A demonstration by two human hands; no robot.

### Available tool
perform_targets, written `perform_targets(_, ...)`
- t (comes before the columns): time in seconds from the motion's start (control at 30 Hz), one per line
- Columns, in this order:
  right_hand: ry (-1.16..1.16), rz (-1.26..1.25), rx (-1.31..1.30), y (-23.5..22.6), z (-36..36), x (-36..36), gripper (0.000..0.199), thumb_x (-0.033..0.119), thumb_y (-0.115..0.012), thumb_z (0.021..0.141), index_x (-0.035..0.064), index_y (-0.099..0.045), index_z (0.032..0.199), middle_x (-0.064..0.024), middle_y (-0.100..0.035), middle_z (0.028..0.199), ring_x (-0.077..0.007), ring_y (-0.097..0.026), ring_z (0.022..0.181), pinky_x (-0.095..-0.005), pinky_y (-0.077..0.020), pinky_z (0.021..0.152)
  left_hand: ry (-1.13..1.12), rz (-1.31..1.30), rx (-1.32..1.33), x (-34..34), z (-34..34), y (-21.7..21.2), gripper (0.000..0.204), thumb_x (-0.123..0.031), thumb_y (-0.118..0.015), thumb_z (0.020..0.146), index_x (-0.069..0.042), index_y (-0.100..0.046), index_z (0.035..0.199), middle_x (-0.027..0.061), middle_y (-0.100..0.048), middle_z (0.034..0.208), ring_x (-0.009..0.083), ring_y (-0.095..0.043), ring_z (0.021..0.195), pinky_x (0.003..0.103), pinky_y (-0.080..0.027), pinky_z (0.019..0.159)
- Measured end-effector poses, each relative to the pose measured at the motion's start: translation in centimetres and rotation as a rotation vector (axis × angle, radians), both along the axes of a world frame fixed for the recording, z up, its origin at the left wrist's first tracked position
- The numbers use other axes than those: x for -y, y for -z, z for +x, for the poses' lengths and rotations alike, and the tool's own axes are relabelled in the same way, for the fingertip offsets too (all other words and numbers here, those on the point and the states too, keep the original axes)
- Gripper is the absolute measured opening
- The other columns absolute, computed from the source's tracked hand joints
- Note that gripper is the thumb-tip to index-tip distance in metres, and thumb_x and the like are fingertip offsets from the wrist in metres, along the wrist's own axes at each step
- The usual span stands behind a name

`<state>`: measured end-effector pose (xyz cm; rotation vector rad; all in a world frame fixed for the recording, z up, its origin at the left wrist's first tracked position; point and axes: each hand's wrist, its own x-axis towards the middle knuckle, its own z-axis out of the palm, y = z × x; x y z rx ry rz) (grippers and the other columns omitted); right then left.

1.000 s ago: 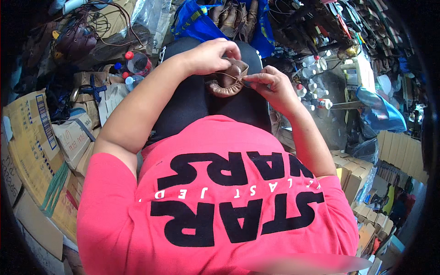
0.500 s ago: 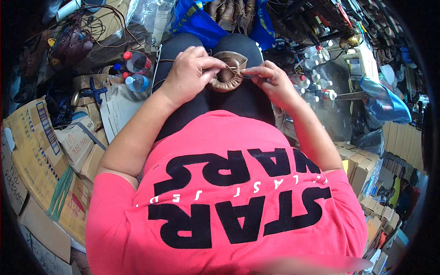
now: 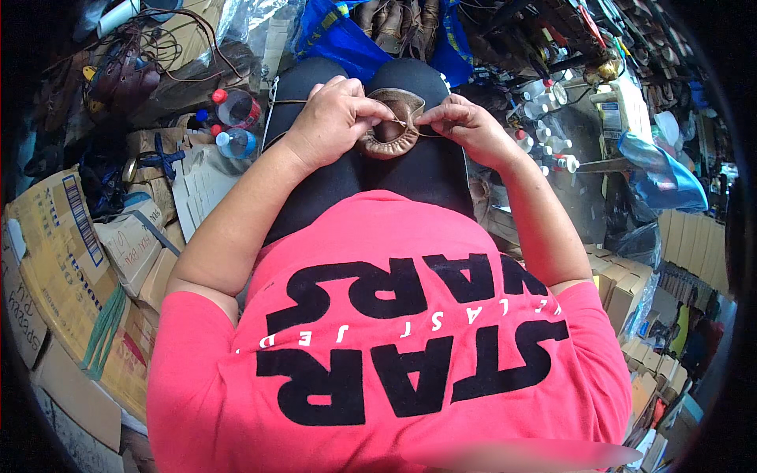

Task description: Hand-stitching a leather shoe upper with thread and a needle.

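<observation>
A brown leather shoe [image 3: 389,147] with a puckered, gathered seam around its toe rests between my thighs. At its opening, my left hand [image 3: 333,118] has thumb and forefinger pinched on a thin pale thread [image 3: 400,121]. From the other side, my right hand [image 3: 465,128] pinches the thread close to the seam, its fingertips almost at the leather. Loose thread trails out past both hands. Whether a needle is in either pinch is too small to tell.
Bottles with red and blue caps [image 3: 236,143] stand left of my legs, and several clear bottles [image 3: 544,142] to the right. A blue bag [image 3: 339,39] with brown shoes lies beyond my knees. Cardboard boxes [image 3: 63,268] are stacked at the left.
My right hand has shifted slightly up and its fingers have curled in more. The left hand stays at the shoe's opening with little movement.
</observation>
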<state>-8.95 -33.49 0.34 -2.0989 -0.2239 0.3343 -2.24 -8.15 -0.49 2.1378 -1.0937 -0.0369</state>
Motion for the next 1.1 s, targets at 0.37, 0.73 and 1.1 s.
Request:
perform_targets(0.37, -0.095, 0.024, -0.132, -1.1, 1.5, 0.1, 0.027, -0.004, -0.061, 0.082, 0.0101, -0.072, 0.103, 0.0018, -0.047, 0.078, -0.0108, -0.045, 0.080, -0.0230, -0.0399, 0.077, 0.237, -0.061, 0.106, 1.7, 2.6, 0.1, 0.016, -0.005, -0.068, 0.071, -0.016, -0.070, 0.082, 0.0040, -0.049, 0.073, 0.0245, -0.050, 0.077, 0.037, -0.041, 0.072)
perform_targets(0.73, 0.090, 0.013, 0.039, -0.1, -1.4, -0.4, 0.027, 0.009, -0.071, 0.079, 0.0134, -0.071, 0.106, -0.0017, -0.062, 0.079, -0.0104, -0.055, 0.077, -0.0245, -0.0453, 0.072, 0.059, -0.033, -0.033, 0.2, -1.0, -0.2, 0.019, -0.008, -0.069, 0.074, -0.013, -0.072, 0.092, 0.0066, -0.058, 0.076, 0.0250, -0.055, 0.078, 0.036, -0.044, 0.074)
perform_targets(1.1, 0.250, 0.281, -0.231, -0.1, -0.2, -1.9, 0.023, 0.008, -0.070, 0.083, 0.0023, -0.066, 0.105, 0.0014, -0.064, 0.088, -0.0042, -0.057, 0.081, -0.0200, -0.0470, 0.074, -0.084, -0.210, -0.728, 3.0, -0.3, 1.2, 0.011, -0.001, -0.064, 0.081, 0.000, -0.062, 0.092, 0.0023, -0.063, 0.085, 0.0071, -0.058, 0.079, 0.023, -0.048, 0.073)
